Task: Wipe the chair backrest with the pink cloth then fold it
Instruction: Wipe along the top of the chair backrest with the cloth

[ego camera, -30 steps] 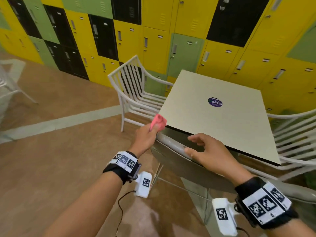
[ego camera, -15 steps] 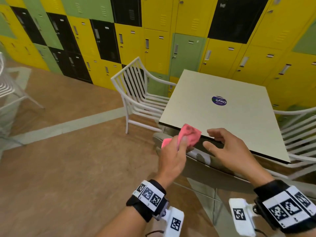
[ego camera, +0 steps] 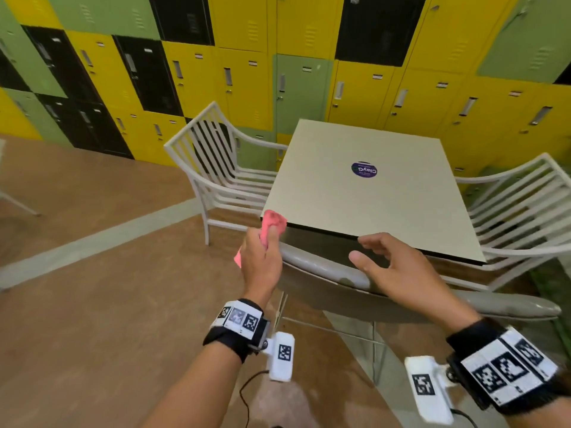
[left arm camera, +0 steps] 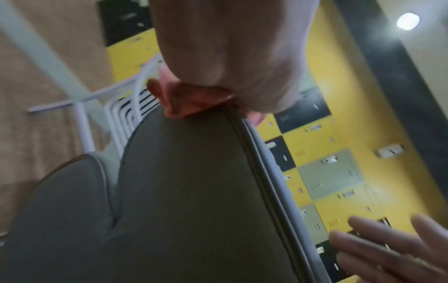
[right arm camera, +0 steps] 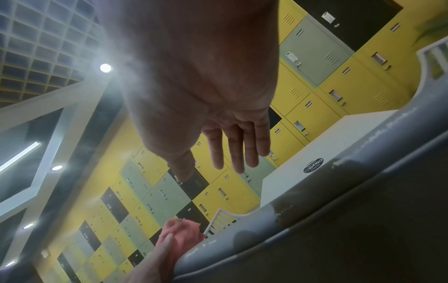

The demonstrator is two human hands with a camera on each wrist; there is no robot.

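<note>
The grey chair backrest (ego camera: 324,268) curves across the lower middle of the head view, just in front of the table. My left hand (ego camera: 262,257) grips the bunched pink cloth (ego camera: 273,222) at the backrest's left end. In the left wrist view the pink cloth (left arm camera: 189,103) is pressed on the backrest's top edge (left arm camera: 218,153) under my palm. My right hand (ego camera: 389,267) hovers over the middle of the backrest with fingers spread and straight, holding nothing. From the right wrist, the right hand's fingers (right arm camera: 237,149) hang clear above the backrest rim (right arm camera: 315,201), and the pink cloth (right arm camera: 184,233) shows at the far end.
A beige square table (ego camera: 386,211) with a round sticker (ego camera: 364,169) stands right behind the chair. White slatted chairs sit at its left (ego camera: 216,168) and right (ego camera: 519,211). Yellow, green and black lockers (ego camera: 278,72) line the back wall. Brown floor (ego camera: 92,288) lies to the left.
My left hand swept the cloth right along the backrest top, then back to its left end. My right hand lifted off the backrest and hovers with fingers spread.
</note>
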